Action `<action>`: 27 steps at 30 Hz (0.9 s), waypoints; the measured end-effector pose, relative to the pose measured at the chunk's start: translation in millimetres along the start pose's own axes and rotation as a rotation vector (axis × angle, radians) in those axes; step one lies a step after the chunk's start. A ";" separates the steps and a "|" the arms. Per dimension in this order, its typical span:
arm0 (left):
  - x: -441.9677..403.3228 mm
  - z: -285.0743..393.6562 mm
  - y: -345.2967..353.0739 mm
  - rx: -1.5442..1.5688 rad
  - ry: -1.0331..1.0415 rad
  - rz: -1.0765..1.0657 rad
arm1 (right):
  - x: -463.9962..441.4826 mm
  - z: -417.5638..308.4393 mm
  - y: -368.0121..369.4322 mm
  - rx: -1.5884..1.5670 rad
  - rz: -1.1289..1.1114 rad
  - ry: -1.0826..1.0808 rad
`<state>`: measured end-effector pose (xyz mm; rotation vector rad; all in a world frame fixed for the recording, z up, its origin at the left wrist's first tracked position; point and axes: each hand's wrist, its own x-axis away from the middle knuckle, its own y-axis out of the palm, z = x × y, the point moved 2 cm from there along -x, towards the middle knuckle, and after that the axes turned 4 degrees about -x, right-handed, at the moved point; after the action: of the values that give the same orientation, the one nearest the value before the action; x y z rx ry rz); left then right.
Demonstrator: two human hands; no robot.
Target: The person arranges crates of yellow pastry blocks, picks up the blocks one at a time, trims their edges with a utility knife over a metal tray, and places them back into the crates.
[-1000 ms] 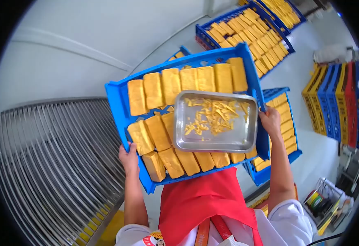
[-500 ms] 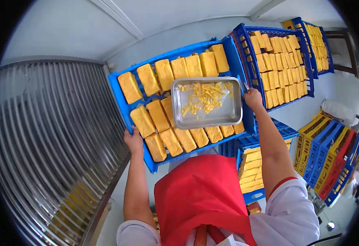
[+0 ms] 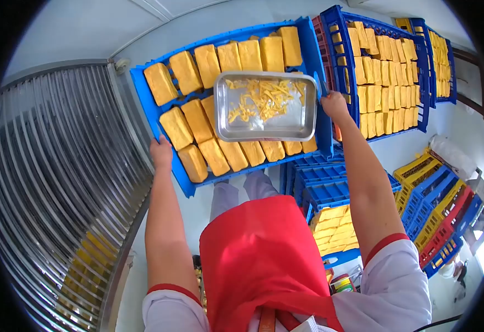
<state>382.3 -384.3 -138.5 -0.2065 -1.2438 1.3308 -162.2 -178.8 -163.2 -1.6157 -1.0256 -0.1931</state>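
Both arms reach forward to a blue plastic crate (image 3: 330, 130) holding rows of golden loaf-shaped blocks (image 3: 186, 72) that look like bread. My left hand (image 3: 161, 153) is closed on the crate's left edge. At the opposite side, my right hand (image 3: 336, 107) grips the right edge; a thin dark bluish piece shows just above its fingers, too small to name. A shallow metal tray (image 3: 220, 113) rests on the loaves near the right side. Yellow strips and crumbs (image 3: 264, 99) lie in the tray.
Blue crates (image 3: 394, 25) full of loaves stand at the back right. Another blue crate (image 3: 336, 182) with loaves sits below my right arm. Colourful stacked crates (image 3: 435, 205) lean further right. To the left hangs a clear strip curtain (image 3: 70, 182). A red apron (image 3: 258, 243) covers my front.
The blue crate, with the metal tray on it, has shifted up and slightly left in view. Both hands moved along with it, still holding its edges. More of the legs shows below.
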 end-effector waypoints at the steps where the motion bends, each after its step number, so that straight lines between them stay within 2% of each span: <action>1: -5.4 0.5 1.6 -0.137 0.025 0.036 | -5.6 -4.9 -0.9 0.025 0.029 -0.030; 4: -32.7 9.7 5.0 -0.072 -0.019 -0.007 | -16.6 -26.7 -8.6 0.130 0.074 -0.082; 6: -85.3 31.4 17.8 -0.250 -0.130 -0.081 | -46.7 -41.4 -7.8 0.111 0.055 0.000; 10: -41.4 65.0 12.0 -0.243 -0.129 -0.115 | -35.2 -35.3 0.0 0.147 0.041 0.043; 11: 1.2 92.0 10.8 -0.455 -0.132 0.007 | -26.1 -31.6 1.2 0.160 0.033 0.030; 13: 41.1 98.3 0.4 -0.670 -0.110 0.136 | 25.1 -52.8 -13.7 0.205 0.154 0.085; 15: 50.6 85.7 15.5 -0.713 0.621 0.318 | 44.6 -42.1 4.5 0.067 0.300 -0.034; 16: 53.0 80.3 29.9 -0.709 0.651 0.305 | 75.9 -55.7 -0.5 -0.028 0.216 -0.048; 17: 57.7 73.5 50.8 -0.547 0.648 0.091 | 107.7 -73.4 -2.5 -0.121 0.135 -0.051; 18: 66.5 74.7 72.5 -0.386 0.638 -0.140 | 117.9 -60.5 34.8 -0.175 0.262 -0.149; 19: 76.3 84.2 85.8 -0.387 0.676 -0.199 | 165.4 -87.8 16.9 -0.229 0.101 -0.096; 20: 78.8 90.0 95.8 -0.077 0.400 -0.462 | 194.7 -96.1 23.0 -0.214 -0.057 0.011; 21: 76.0 91.6 110.4 0.206 0.083 -0.714 | 231.7 -108.0 18.5 -0.260 -0.090 -0.059; 23: 1.3 58.9 150.3 0.213 0.033 -0.905 | 292.1 -101.3 39.2 -0.286 0.002 -0.172; 25: 24.5 102.9 153.4 0.426 -0.207 -0.577 | 341.9 -83.3 24.4 -0.358 -0.039 -0.110; 27: 26.0 116.4 147.5 0.409 -0.189 -0.548 | 384.6 -50.5 19.3 -0.373 0.006 -0.049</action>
<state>198.5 -375.8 -184.5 0.5273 -1.0492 1.1010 103.1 -26.0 75.8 -1.9667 -1.0662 -0.3588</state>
